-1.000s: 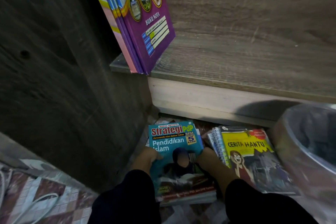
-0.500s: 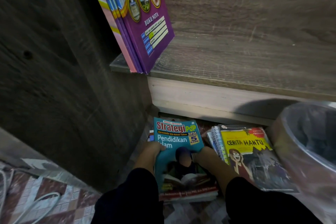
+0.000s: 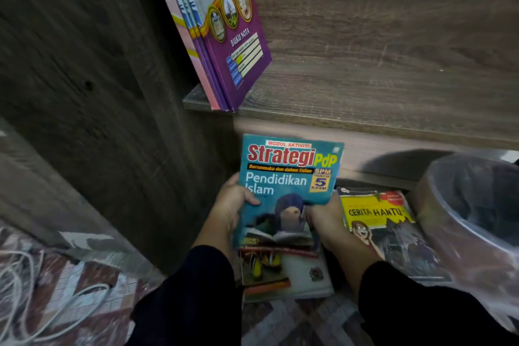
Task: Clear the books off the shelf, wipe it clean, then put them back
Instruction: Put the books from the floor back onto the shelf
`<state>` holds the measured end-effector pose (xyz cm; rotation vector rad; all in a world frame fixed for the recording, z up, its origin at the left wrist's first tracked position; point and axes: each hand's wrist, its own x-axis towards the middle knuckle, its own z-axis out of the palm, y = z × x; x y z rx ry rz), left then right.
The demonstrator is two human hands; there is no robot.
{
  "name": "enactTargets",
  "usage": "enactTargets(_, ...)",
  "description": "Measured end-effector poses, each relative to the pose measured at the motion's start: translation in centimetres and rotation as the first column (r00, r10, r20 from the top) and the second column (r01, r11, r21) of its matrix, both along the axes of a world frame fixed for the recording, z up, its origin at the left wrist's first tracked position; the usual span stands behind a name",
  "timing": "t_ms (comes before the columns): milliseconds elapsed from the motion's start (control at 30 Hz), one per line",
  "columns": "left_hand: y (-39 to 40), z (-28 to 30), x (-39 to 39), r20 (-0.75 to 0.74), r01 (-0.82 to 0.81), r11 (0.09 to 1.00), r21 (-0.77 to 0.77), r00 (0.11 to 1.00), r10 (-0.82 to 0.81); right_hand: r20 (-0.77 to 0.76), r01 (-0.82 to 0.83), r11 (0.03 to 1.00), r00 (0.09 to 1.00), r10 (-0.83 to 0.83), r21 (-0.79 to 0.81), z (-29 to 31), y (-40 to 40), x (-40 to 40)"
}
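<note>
A teal "Strategi PdP" book [image 3: 286, 177] tops a small stack held off the floor, just below the shelf's front edge. My left hand [image 3: 231, 202] grips the stack's left side and my right hand [image 3: 323, 216] grips its right side. Other books of the stack [image 3: 283, 272] show underneath it. On the wooden shelf [image 3: 379, 93], several purple "Buku Nota" notebooks [image 3: 224, 36] lean against the left wall. A yellow "Cerita Hantu" book [image 3: 384, 230] lies on another pile on the floor to the right.
The dark wooden side panel [image 3: 98, 93] of the cabinet rises at the left. A bin lined with a clear plastic bag [image 3: 477, 219] stands at the right. White cables [image 3: 42, 298] lie on the patterned floor at the lower left.
Both hands have lifted the stack with the teal book up from the floor toward the shelf's edge. The notebooks on the shelf have not moved.
</note>
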<state>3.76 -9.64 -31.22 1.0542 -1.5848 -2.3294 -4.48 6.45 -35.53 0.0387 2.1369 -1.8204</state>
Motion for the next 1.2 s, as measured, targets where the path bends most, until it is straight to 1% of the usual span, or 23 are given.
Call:
enactTargets(33,-0.2,0.1,0.1,-0.014,-0.013,1.000,-0.013,1.000,0.013,-0.069,0.008,1.000,0.998,-0.010,-0.030,0.3,0.1,0.0)
enactTargets(67,-0.3,-0.1,0.2,-0.020,-0.031,0.999,-0.034,0.999,0.030,-0.106,0.008,0.999,0.994,-0.013,-0.051,0.5,0.3,0.2)
enactTargets(133,-0.2,-1.1,0.4,0.005,-0.038,0.992,-0.117,0.999,0.039,-0.167,-0.034,0.999,0.985,0.031,-0.018,0.3,1.1,0.4)
enactTargets(200,-0.1,-2.9,0.8,0.115,0.026,0.972,-0.234,0.993,0.001,-0.159,-0.115,0.993,0.980,0.120,0.039,0.0,2.2,0.6)
enactTargets(233,0.1,-3.9,1.1,0.197,0.084,0.959,-0.269,0.980,-0.031,-0.154,-0.151,0.983,0.974,0.165,0.101,-0.5,2.7,0.6)
enactTargets(267,0.2,-4.7,1.5,0.273,0.142,0.949,-0.282,0.960,-0.062,-0.164,-0.163,0.969,0.967,0.194,0.187,-0.8,3.1,0.5)
enactTargets(300,0.4,-5.3,1.7,0.325,0.162,0.947,-0.278,0.943,-0.066,-0.177,-0.173,0.948,0.958,0.225,0.266,-1.0,3.5,0.5)
enactTargets(333,0.5,-5.5,1.9,0.346,0.151,0.953,-0.264,0.937,-0.052,-0.187,-0.181,0.940,0.952,0.241,0.291,-1.1,3.7,0.4)
enactTargets(367,0.7,-5.5,2.0,0.346,0.130,0.956,-0.264,0.938,-0.032,-0.190,-0.188,0.927,0.947,0.258,0.324,-1.2,3.9,0.3)
enactTargets(433,0.9,-5.4,2.0,0.275,0.069,0.955,-0.289,0.961,0.013,-0.183,-0.203,0.895,0.938,0.295,0.398,-0.5,4.2,0.4)
enactTargets(467,0.6,-5.6,1.8,0.249,0.040,0.949,-0.312,0.968,0.041,-0.173,-0.222,0.889,0.934,0.311,0.402,-0.4,4.4,0.2)
enactTargets(533,0.4,-4.5,1.9,0.243,0.040,0.945,-0.326,0.969,0.042,-0.150,-0.277,0.883,0.923,0.354,0.378,0.6,4.8,0.5)
enactTargets(600,0.3,-2.9,2.3,0.241,0.078,0.938,-0.339,0.971,0.006,-0.164,-0.294,0.869,0.909,0.382,0.397,1.6,5.2,0.7)
enactTargets(733,0.8,2.3,3.9,0.211,0.168,0.903,-0.397,0.973,-0.088,-0.232,-0.353,0.865,0.863,0.448,0.356,5.6,6.3,1.7)
enactTargets(833,1.1,7.7,5.4,0.217,0.307,0.822,-0.479,0.949,-0.228,-0.279,-0.427,0.849,0.813,0.511,0.311,9.8,7.6,2.1)
enactTargets(900,1.3,11.8,6.2,0.205,0.365,0.776,-0.514,0.931,-0.302,-0.326,-0.425,0.849,0.792,0.517,0.314,13.1,8.4,1.7)
enactTargets(967,1.7,15.7,6.5,0.240,0.414,0.710,-0.570,0.910,-0.337,-0.344,-0.419,0.849,0.783,0.518,0.323,16.2,8.7,1.0)
enactTargets(1000,2.0,17.7,6.7,0.255,0.419,0.683,-0.598,0.908,-0.333,-0.355,-0.419,0.845,0.775,0.524,0.332,18.2,8.8,0.7)
enactTargets(1067,2.4,21.4,6.5,0.219,0.376,0.657,-0.653,0.925,-0.312,-0.403,-0.408,0.855,0.758,0.512,0.320,22.3,8.8,0.2)
enactTargets(1133,2.7,24.8,5.8,0.149,0.308,0.669,-0.677,0.947,-0.286,-0.480,-0.357,0.899,0.760,0.438,0.254,25.9,8.7,-0.8)
enactTargets(1200,3.0,27.2,5.2,0.053,0.220,0.705,-0.674,0.967,-0.250,-0.547,-0.282,0.943,0.768,0.334,0.180,28.6,8.5,-1.8)
